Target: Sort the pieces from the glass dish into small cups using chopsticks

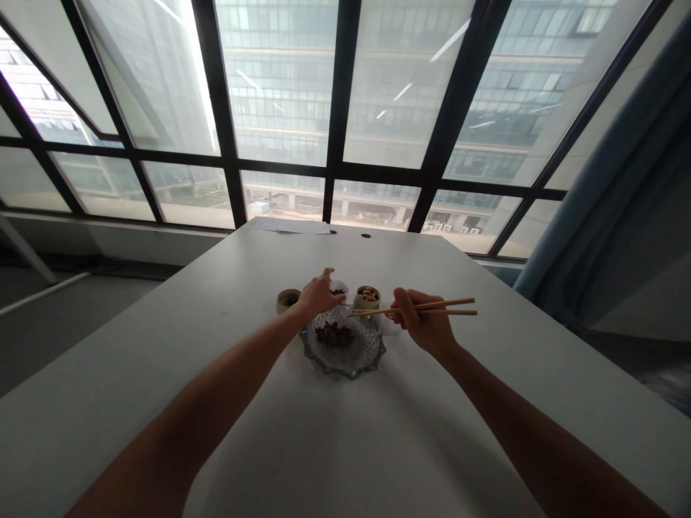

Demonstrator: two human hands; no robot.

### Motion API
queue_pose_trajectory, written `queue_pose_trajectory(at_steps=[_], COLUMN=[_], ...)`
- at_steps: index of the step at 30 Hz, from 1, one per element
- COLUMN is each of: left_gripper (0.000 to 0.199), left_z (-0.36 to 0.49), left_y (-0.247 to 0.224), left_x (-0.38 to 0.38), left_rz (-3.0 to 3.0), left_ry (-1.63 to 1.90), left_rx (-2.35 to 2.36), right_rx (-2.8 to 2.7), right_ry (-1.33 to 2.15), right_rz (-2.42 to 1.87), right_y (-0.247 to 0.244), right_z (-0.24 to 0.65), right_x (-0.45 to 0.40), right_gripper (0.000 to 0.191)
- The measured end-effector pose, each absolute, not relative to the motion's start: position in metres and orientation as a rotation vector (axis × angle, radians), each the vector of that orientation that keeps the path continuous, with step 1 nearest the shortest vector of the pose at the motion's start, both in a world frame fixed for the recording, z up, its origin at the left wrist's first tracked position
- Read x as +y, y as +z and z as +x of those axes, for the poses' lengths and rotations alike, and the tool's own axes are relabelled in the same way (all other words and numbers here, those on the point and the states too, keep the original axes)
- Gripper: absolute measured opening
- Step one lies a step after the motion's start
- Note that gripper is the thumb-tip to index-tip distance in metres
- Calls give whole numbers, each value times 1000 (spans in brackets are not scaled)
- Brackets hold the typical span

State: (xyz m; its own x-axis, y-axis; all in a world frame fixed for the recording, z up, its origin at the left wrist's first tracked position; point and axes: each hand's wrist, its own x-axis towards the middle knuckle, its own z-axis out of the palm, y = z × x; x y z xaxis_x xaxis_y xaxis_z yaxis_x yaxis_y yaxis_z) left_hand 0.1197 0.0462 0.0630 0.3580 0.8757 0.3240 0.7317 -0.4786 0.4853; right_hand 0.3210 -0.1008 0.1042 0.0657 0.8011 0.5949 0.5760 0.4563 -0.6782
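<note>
A clear, scalloped glass plate (pixel 367 352) holds a cluster of dark brown, star-shaped pieces (pixel 335 334) in front of me. My left hand (pixel 317 295) is beyond the plate's far left rim, thumb and index finger spread on either side of a small white cup (pixel 339 286) with dark bits in it. Whether the fingers touch that cup, I cannot tell. Wooden chopsticks (pixel 448 308) are gripped in my right hand (pixel 424 316), their tips pointing left over the plate's far edge. Just behind the tips stands a small cup (pixel 367 298) of pale tan pieces.
Another small greenish cup (pixel 288 301) stands left of my left hand. White paper sheets (pixel 291 226) lie at the far edge of the white table (pixel 227 309), near a round hole (pixel 366 235). Windows rise behind, and a blue curtain (pixel 599 180) hangs at right.
</note>
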Motion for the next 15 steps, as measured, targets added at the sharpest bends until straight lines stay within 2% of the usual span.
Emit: queue_pose_trajectory(at_steps=[5, 10, 15], left_gripper=[68, 48, 34], left_z=[112, 72, 24], left_y=[73, 70, 44], left_x=[43, 27, 15], left_rz=[2429, 2621, 2569], left_ry=[756, 1016, 1236], left_rx=[1461, 1357, 1399], right_rx=[-1788, -1879, -1893], right_ry=[384, 415, 390], right_rz=[-1280, -1256, -1186], right_y=[112, 105, 92], right_z=[317, 312, 314], right_x=[-115, -113, -112], right_gripper=[58, 55, 54])
